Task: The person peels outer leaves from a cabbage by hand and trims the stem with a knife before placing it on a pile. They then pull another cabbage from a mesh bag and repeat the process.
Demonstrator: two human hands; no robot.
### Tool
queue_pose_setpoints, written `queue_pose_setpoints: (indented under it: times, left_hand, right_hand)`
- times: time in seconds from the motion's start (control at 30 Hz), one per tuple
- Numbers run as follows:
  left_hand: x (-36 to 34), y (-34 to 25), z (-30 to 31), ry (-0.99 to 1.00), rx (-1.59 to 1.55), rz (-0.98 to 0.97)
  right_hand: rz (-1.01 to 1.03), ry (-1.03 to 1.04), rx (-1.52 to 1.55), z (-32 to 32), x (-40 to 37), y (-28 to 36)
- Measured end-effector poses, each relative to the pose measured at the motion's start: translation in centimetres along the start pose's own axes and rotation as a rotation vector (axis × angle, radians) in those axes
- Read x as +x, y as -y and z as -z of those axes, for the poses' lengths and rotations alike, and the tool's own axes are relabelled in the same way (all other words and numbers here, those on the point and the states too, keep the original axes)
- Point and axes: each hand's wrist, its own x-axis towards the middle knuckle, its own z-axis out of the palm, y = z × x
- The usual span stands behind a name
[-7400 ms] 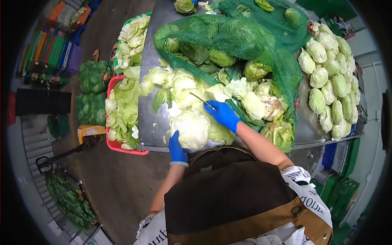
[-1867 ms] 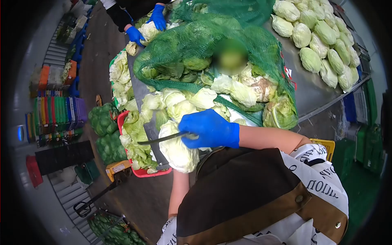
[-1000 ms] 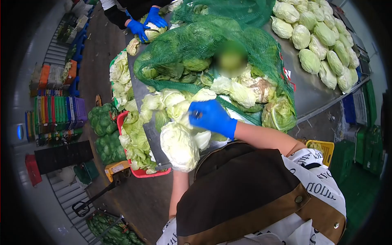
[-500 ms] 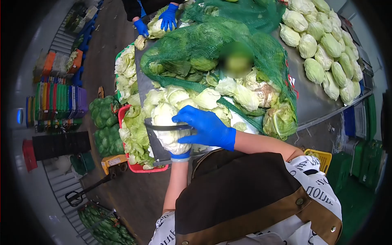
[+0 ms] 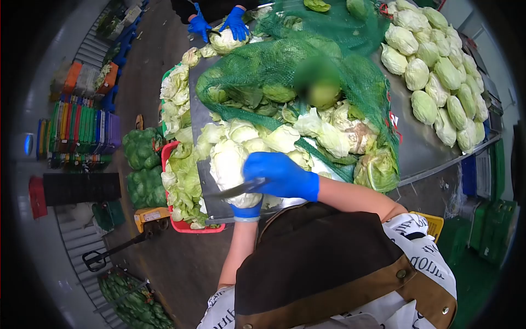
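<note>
A pale, peeled cabbage [image 5: 226,163] stands at the table's near left edge. Beneath its near end, my blue-gloved left hand [image 5: 246,211] supports it, fingers mostly hidden. My right hand [image 5: 279,174], also gloved, is closed round a knife [image 5: 235,191], whose dark, slightly blurred blade slants across the cabbage's lower part. Loose pale leaves [image 5: 241,130] lie just behind. Beyond them a green net bag [image 5: 257,61] of cabbages spreads over the metal table [image 5: 408,131]. At its near right corner rests a leafy green cabbage [image 5: 377,169].
Many trimmed cabbages [image 5: 429,107] are piled at the right. Left of the table, a red crate [image 5: 171,211] holds leaves. A co-worker's gloved hands [image 5: 234,23] touch another cabbage [image 5: 224,41] at the far edge. Filled net sacks [image 5: 143,189] and a pallet jack [image 5: 150,218] stand on the floor.
The blade has swung from level across the cabbage's middle to a slant lower down. My right hand's fingers have drawn together. The co-worker's hands have shifted slightly, showing more of their cabbage.
</note>
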Motion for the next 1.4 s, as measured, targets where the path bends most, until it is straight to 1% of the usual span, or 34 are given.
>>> queue_pose_setpoints:
  times: [0.07, 0.1, 0.13, 0.17, 0.2, 0.23, 0.27, 0.3, 0.33, 0.37, 0.43, 0.47, 0.53, 0.57, 0.6, 0.67, 0.77, 0.8, 0.83, 0.87, 0.9, 0.93, 0.97, 1.03, 1.07, 1.13, 1.17, 1.2, 1.23, 1.27, 1.3, 1.33, 1.37, 1.4]
  left_hand:
    - [1.4, -4.5, 1.6, -0.13, 0.218, -0.189]
    - [-0.9, 2.7, 0.0, -0.077, 0.559, -0.262]
    - [-2.3, 5.0, -0.3, -0.003, 0.375, -0.171]
    - [-3.4, 6.9, -0.6, 0.073, 0.188, -0.081]
    - [-1.9, 7.7, 1.1, 0.443, 0.068, 0.035]
    - [-2.0, 7.6, 0.9, 0.365, 0.152, 0.005]
    - [-2.3, 7.4, 1.0, 0.288, 0.237, -0.029]
    - [-1.8, 4.7, 1.4, 0.21, 0.321, -0.064]
    - [-1.2, 1.9, 1.8, 0.13, 0.405, -0.091]
    - [-1.0, 0.9, 1.8, 0.085, 0.424, -0.106]
    - [-0.3, 0.5, 1.7, 0.053, 0.355, -0.119]
    - [-0.1, 0.5, 1.7, 0.05, 0.307, -0.117]
    - [1.2, 0.2, 2.9, 0.129, 0.07, -0.004]
    - [1.7, -0.1, 3.8, 0.157, -0.006, 0.037]
    - [1.7, -0.5, 4.7, 0.173, -0.03, 0.027]
    - [0.6, -1.5, 5.8, 0.204, -0.012, -0.049]
    - [-1.3, -2.7, 4.0, 0.114, 0.183, -0.265]
    - [-1.5, -3.9, 2.8, 0.08, 0.147, -0.222]
    - [-1.7, -5.0, 1.6, 0.045, 0.109, -0.181]
    - [-2.6, -4.5, 1.3, 0.152, -0.323, 0.237]
    - [-3.1, -4.4, 1.2, 0.242, -0.438, 0.357]
    - [-3.7, -4.3, 1.2, 0.323, -0.539, 0.488]
    - [-2.9, -4.7, 1.5, 0.391, -0.319, 0.298]
    - [-1.6, -5.5, 3.2, 0.524, 0.143, -0.076]
    - [-1.4, -5.7, 3.6, 0.582, 0.375, -0.269]
    - [-2.5, -4.2, 2.6, 0.589, 0.59, -0.187]
    - [-3.4, -1.3, 2.3, 0.622, 0.482, -0.035]
    - [-3.0, -3.9, 2.7, 0.493, 0.497, -0.219]
    - [-2.7, -6.4, 3.1, 0.346, 0.53, -0.395]
    - [-3.2, -6.0, 2.8, 0.417, 0.196, -0.116]
    - [-3.0, -6.2, 2.9, 0.466, -0.01, 0.013]
    - [-2.5, -7.0, 3.0, 0.493, -0.211, 0.151]
    - [-1.7, -8.2, 3.3, 0.51, -0.282, 0.145]
    - [-1.7, -7.8, 3.7, 0.56, -0.079, -0.024]
  right_hand:
    - [-0.023, -0.176, 0.348, 1.0, -1.6, -1.0]
    - [-0.318, -0.335, 0.543, 1.0, -2.9, -1.6]
    - [-0.519, -0.469, 0.66, 2.2, -3.2, -1.4]
    - [-0.8, -0.516, 0.697, 3.2, -4.1, -2.7]
    - [-0.823, -0.527, 0.575, 3.5, -4.3, -3.5]
    - [-0.84, -0.543, 0.451, 3.7, -4.5, -4.1]
    - [-0.821, -0.468, 0.351, 3.4, -5.0, -4.1]
    - [-0.8, -0.392, 0.252, 3.1, -4.4, -2.6]
    - [-0.62, -0.347, 0.322, 2.2, -4.2, -1.8]
    - [-0.684, -0.254, 0.334, 1.5, -3.8, -0.9]
    - [-0.508, -0.35, 0.306, -0.1, -2.7, 1.1]
    - [-0.484, -0.332, 0.312, 0.5, -2.4, 2.0]
    - [-0.432, -0.294, 0.319, 2.0, -2.1, 3.7]
    - [-0.481, -0.265, 0.402, 2.4, -2.4, 3.6]
    - [-0.527, -0.234, 0.483, 2.9, -2.8, 3.4]
    - [-0.647, -0.22, 0.62, 3.1, -2.9, 4.0]
    - [-0.625, -0.114, 0.484, 1.7, -5.3, 1.2]
    - [-0.566, -0.178, 0.525, 2.0, -5.7, 0.3]
    - [-0.469, -0.305, 0.445, 2.8, -5.9, -1.6]
    - [-0.624, -0.419, 0.202, 4.7, -6.1, -3.0]
    - [-0.795, -0.435, 0.009, 7.0, -5.7, -3.1]
    - [-0.589, -0.416, -0.193, 6.9, -5.8, -2.6]
    - [-0.365, -0.394, -0.393, 6.9, -4.9, -1.7]
    - [-0.269, -0.103, -0.265, 4.3, -4.1, 1.5]
    - [-0.171, -0.1, -0.393, 1.7, -4.0, 2.7]
    - [-0.11, -0.12, -0.405, -0.5, -3.7, 2.5]
    - [-0.15, -0.14, -0.281, -0.8, -3.5, 1.3]
    - [-0.188, -0.158, -0.155, -0.7, -3.1, 0.4]
    - [-0.293, -0.391, 0.004, 0.4, -2.1, 0.1]
    - [-0.315, -0.414, -0.14, 2.2, -1.6, 0.1]
    - [-0.337, -0.44, -0.286, 3.7, -1.9, 0.5]
    - [-0.27, -0.347, -0.294, 4.0, -2.5, 1.2]
    - [-0.115, -0.22, -0.264, 3.1, -3.1, 2.0]
    - [-0.076, -0.121, -0.25, 1.5, -4.0, 3.4]
